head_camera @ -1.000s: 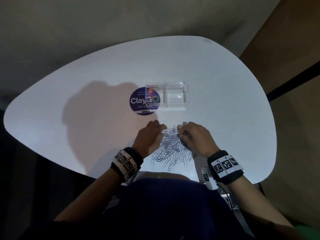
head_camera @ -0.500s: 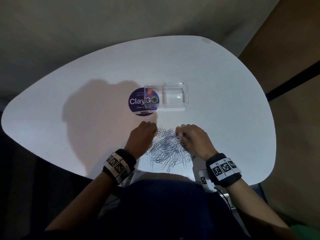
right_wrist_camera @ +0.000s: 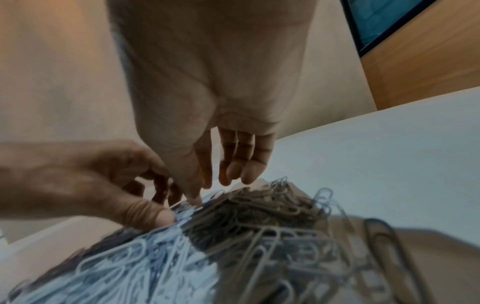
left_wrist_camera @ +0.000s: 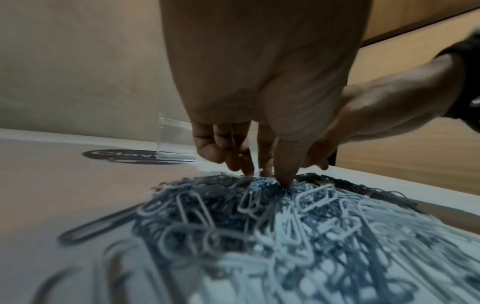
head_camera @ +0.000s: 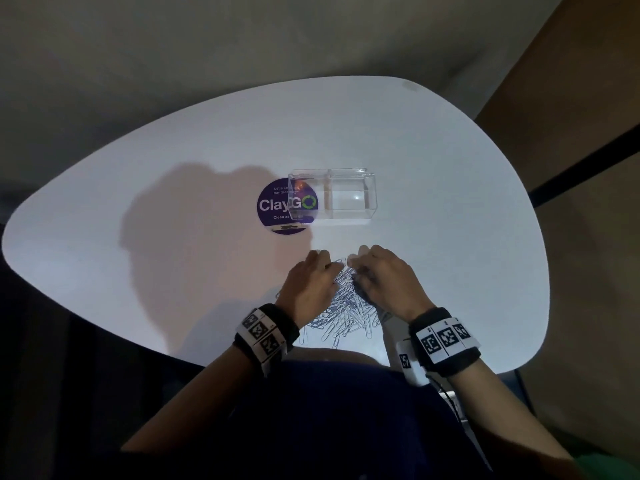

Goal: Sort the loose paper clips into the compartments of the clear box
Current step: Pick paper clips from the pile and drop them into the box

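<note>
A heap of silver paper clips [head_camera: 346, 306] lies on the white table near its front edge. The clear two-compartment box [head_camera: 332, 199] stands beyond it, and both compartments look empty. My left hand [head_camera: 327, 259] is at the heap's far left end; in the left wrist view its thumb and curled fingers [left_wrist_camera: 270, 174] pinch a paper clip [left_wrist_camera: 259, 170] on top of the heap. My right hand [head_camera: 356, 263] is right beside it. Its thumb tip [right_wrist_camera: 195, 198] touches the clips, while its other fingers [right_wrist_camera: 241, 168] hang relaxed above them.
A round purple ClayGO sticker [head_camera: 273, 206] lies on the white table [head_camera: 450, 220], partly under the box's left end. The table's front edge runs just behind the heap, against my body. Wooden panels stand to the right.
Both hands have moved forward to the heap's far end and closed in until their fingertips nearly meet. The left hand shifted right. The box has not moved.
</note>
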### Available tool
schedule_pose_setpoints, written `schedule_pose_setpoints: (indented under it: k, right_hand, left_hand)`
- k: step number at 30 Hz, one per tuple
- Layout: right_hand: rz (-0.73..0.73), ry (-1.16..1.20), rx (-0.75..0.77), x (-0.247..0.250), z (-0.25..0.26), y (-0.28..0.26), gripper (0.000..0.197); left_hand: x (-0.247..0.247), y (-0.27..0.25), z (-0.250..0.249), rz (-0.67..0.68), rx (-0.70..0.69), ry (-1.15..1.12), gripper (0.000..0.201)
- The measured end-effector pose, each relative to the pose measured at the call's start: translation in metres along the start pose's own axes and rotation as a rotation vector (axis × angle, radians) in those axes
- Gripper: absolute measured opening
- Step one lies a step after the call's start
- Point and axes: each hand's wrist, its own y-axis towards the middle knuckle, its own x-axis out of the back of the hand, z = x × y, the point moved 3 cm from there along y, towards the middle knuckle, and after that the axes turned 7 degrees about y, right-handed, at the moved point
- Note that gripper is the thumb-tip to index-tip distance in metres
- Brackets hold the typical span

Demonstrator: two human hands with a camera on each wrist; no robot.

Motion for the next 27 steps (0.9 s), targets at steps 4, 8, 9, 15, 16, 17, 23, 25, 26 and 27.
schedule_pose_setpoints:
  k: [4,8,9,15,16,17,23,25,26,27]
  right_hand:
    - [0.04,-0.087,0.051,-0.013,0.005,0.008,0.03]
    - [0.014,-0.072,0.056,-0.015,0.004,0.011,0.021]
    - [-0.007,-0.052,0.054,-0.014,0.002,0.01,0.017]
    - [-0.057,0.086,-0.027,-0.004,-0.004,0.008,0.013]
    - [-0.063,0.11,-0.039,-0.002,-0.005,0.008,0.015]
    - [-0.067,0.128,-0.049,0.0,-0.007,0.008,0.018]
    - [-0.02,0.057,-0.083,0.008,-0.014,0.007,0.018]
    - [-0.032,0.013,-0.078,0.01,-0.008,0.009,0.019]
    - [-0.039,0.015,-0.069,0.01,-0.003,0.01,0.017]
    - [-0.033,0.029,-0.046,0.009,0.003,0.01,0.016]
  left_hand:
    - [0.0,0.013,0.001,0.07,0.066,-0.04,0.02]
    - [0.001,0.013,0.011,0.081,0.085,-0.139,0.005]
    - [0.002,0.012,0.015,0.085,0.1,-0.161,0.007]
    - [0.015,0.001,0.034,-0.031,0.199,-0.444,0.014]
    - [0.016,-0.001,0.037,-0.039,0.216,-0.504,0.014]
    - [0.015,-0.003,0.04,-0.034,0.234,-0.567,0.012]
    - [0.014,-0.011,0.056,0.035,0.365,-0.852,0.014]
    - [0.015,-0.013,0.057,0.086,0.388,-0.869,0.016]
    - [0.015,-0.013,0.058,0.116,0.405,-0.899,0.016]
    - [0.014,-0.014,0.058,0.14,0.43,-0.947,0.016]
